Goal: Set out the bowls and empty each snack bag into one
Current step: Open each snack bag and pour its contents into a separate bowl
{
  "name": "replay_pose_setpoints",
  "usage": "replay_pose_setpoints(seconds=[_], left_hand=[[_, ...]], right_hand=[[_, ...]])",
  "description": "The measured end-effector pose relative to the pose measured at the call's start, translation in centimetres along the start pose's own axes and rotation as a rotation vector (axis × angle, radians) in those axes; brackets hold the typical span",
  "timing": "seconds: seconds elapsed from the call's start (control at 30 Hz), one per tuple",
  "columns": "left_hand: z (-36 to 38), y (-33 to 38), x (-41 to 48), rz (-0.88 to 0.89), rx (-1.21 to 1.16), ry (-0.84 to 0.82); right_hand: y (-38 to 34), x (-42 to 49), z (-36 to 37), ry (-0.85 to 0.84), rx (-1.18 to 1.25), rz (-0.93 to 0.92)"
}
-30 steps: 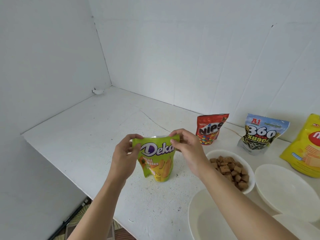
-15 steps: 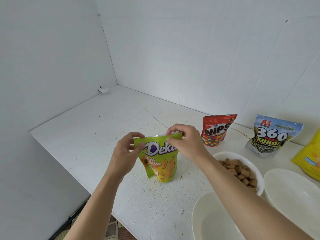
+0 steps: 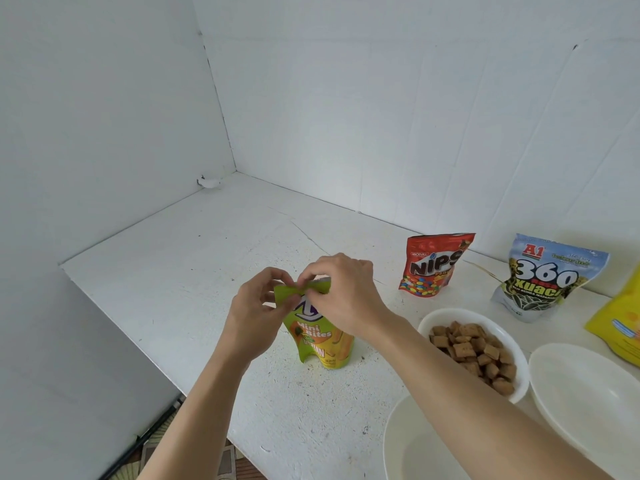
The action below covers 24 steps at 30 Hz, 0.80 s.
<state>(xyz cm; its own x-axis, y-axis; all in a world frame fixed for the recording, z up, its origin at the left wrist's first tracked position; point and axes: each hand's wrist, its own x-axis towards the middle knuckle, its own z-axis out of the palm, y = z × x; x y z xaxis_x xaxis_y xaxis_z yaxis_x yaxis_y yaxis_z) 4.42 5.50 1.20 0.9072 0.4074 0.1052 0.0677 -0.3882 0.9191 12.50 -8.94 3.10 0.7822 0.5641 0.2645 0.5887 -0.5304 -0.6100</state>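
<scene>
Both hands met at the top edge of the green Mini Bites bag (image 3: 318, 344). The left hand (image 3: 258, 317) pinched its left corner between thumb and fingers, and the right hand (image 3: 346, 299) curled over the top, pinching just beside it. The bag stood upright on the white bench (image 3: 194, 271), left of the bowl of brown snack squares (image 3: 426, 323), its top edge creased.

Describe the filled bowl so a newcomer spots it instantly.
On the white table, look right of the green bag, in front of the red Nips bag. Of the white bowls there, only this bowl holds brown square snacks; the other bowls are empty.
</scene>
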Motion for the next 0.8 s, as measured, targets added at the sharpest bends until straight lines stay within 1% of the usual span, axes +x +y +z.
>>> replay_pose_setpoints(seconds=[0.17, 0.27, 0.57, 0.67, 0.8], left_hand=[[-0.1, 0.0, 0.0, 0.059, 0.077, -0.004], [-0.1, -0.2, -0.1, 0.092, 0.112, -0.001], [-0.4, -0.1, -0.1, 0.048, 0.008, -0.001], [-0.5, -0.1, -0.1, 0.055, 0.022, -0.012], [-0.2, -0.1, -0.2, 0.100, 0.081, 0.018]], right_hand=[[0.1, -0.3, -0.3, 0.029, 0.115, 0.025], [-0.1, -0.5, -0.7, 0.021, 0.125, 0.023], [0.0, -0.4, -0.1, -0.001, -0.050, -0.019], [0.4, -0.6, 0.1, -0.003, -0.141, -0.027], [0.9, -1.0, -0.2, 0.021, -0.240, -0.063]])
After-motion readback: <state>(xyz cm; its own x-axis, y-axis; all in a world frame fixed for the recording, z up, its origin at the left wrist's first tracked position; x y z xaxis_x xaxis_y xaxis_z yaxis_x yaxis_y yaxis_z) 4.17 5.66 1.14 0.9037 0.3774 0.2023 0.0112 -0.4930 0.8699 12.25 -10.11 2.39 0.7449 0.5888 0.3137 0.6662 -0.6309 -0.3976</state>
